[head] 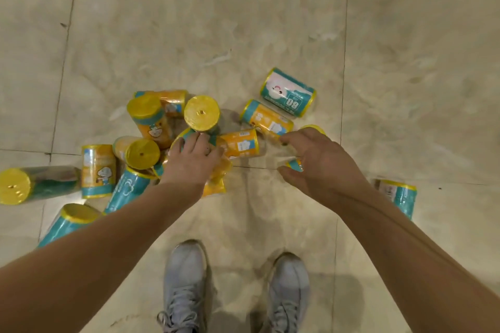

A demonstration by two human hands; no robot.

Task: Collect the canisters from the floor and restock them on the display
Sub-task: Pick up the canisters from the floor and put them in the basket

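Grey shoes (pixel 185 286) at lower centre on the floor (pixel 243 21). Left hand (pixel 193 155) rests on piled canisters (pixel 201 113), grip impossible to tell. Right hand (pixel 319 162) grip wide over a teal canister (pixel 295 165), holding nothing

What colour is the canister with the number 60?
The cylindrical canister is teal and white with yellow end rims; head view.

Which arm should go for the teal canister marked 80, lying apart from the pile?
Right, most likely. The right grip hangs open on that side, nearer the teal canister. The left grip rests on the pile of canisters and would have to reach across.
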